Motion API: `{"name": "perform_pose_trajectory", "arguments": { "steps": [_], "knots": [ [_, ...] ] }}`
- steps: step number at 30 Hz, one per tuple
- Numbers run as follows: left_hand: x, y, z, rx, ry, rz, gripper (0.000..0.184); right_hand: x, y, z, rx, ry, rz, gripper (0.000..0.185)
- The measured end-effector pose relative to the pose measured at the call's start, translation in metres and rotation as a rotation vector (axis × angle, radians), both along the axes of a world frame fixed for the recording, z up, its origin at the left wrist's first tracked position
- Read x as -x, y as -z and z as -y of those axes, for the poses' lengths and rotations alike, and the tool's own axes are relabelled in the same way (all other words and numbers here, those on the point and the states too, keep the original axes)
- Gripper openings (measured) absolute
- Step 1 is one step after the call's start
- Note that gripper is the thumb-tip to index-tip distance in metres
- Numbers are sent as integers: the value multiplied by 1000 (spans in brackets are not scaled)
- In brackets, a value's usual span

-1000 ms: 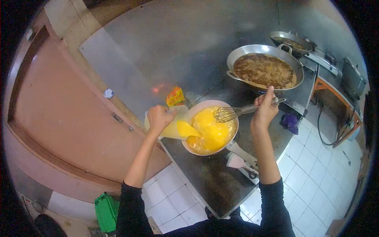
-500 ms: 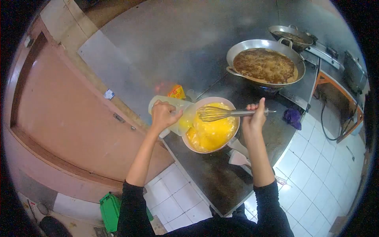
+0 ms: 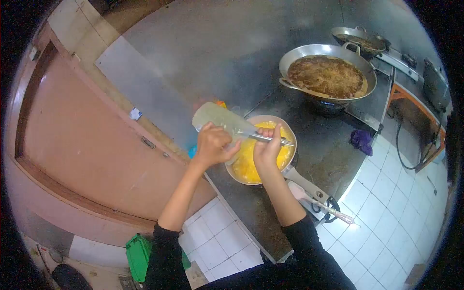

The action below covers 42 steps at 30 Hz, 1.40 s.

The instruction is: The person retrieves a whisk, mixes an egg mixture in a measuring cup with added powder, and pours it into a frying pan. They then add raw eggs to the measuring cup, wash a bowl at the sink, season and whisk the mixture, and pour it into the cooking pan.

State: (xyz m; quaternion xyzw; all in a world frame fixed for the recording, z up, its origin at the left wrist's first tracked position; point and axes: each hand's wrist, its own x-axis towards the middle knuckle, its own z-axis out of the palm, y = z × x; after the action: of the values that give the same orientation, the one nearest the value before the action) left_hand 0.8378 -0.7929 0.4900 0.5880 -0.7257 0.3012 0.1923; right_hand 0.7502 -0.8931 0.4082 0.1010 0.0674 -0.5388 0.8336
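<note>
My left hand (image 3: 212, 145) is closed around a translucent plastic jug (image 3: 217, 115), tipped on its side over the frying pan. My right hand (image 3: 268, 150) grips the metal handle of a whisk (image 3: 287, 142); its wires point into the jug's mouth and are mostly hidden. Below both hands, yellow beaten egg (image 3: 246, 164) covers the bottom of a light-coloured frying pan (image 3: 294, 137). The pan's handle (image 3: 309, 184) points toward the lower right. Beside that handle lies a pale spatula (image 3: 297, 192), partly covered by my right forearm.
A large wok (image 3: 286, 60) of bubbling brown liquid stands on a burner behind the pan, with another wok (image 3: 344, 33) farther back. A purple cloth (image 3: 362, 141) lies at the counter's right edge. A yellow packet (image 3: 221, 104) shows behind the jug.
My right hand has moved left with the whisk, bringing its wires from above the egg to the jug's mouth. The jug has risen slightly and shifted right.
</note>
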Motion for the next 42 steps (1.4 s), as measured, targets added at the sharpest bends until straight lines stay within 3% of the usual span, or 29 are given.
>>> {"name": "perform_pose_trajectory", "arguments": {
  "steps": [5,13,22,42],
  "knots": [
    [4,4,1,12,30,70,31,36,11,1,231,164,-165,32],
    [8,8,4,12,21,141,32,92,5,1,391,283,-489,34],
    [10,17,3,44,52,107,32,140,-11,9,358,367,-360,33],
    [-6,29,2,101,-6,109,33,170,-19,12,300,452,-447,35]
  ]
}}
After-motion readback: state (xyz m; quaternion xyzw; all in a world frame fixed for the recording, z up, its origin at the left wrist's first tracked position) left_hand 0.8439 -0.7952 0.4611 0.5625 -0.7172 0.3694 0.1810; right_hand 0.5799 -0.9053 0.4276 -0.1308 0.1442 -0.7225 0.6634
